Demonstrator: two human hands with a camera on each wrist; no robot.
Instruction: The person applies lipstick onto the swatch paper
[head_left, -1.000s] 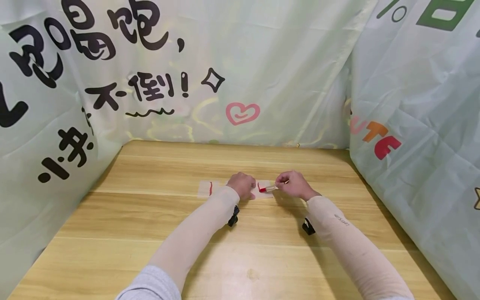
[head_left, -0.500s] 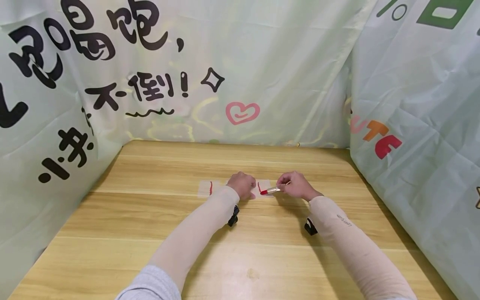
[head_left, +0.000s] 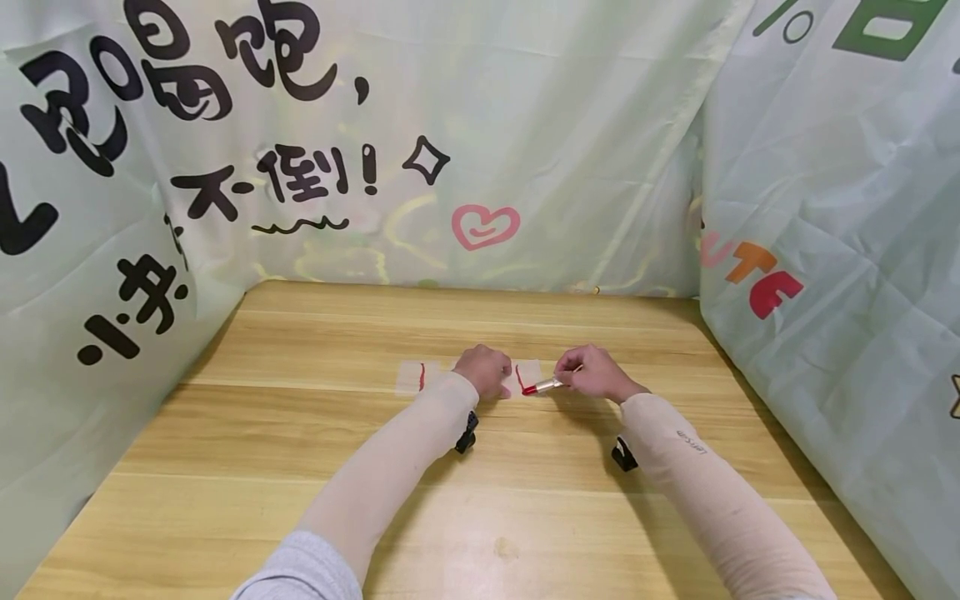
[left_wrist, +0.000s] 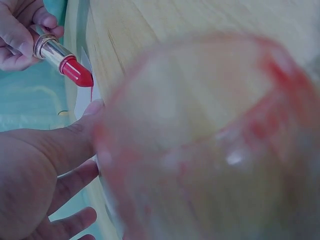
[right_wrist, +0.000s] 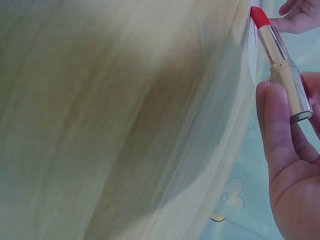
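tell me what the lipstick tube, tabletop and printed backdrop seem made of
Lipstick tube: probably metal or metallized plastic, glossy and golden, judging by its reflections. Tabletop: wood or printed laminate, satin, with visible grain and soft glare. Printed backdrop: apparently thin fabric, slight sheen, given its creases and folds.

Slanted gold-cased red lipstick (left_wrist: 59,58), uncapped, tip at red line (head_left: 519,377) on pale slip (head_left: 532,372)

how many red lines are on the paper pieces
2 visible: the left line, left of the left hand, and the right line, between both hands, meeting the tip of the lipstick. The left hand may hide more.
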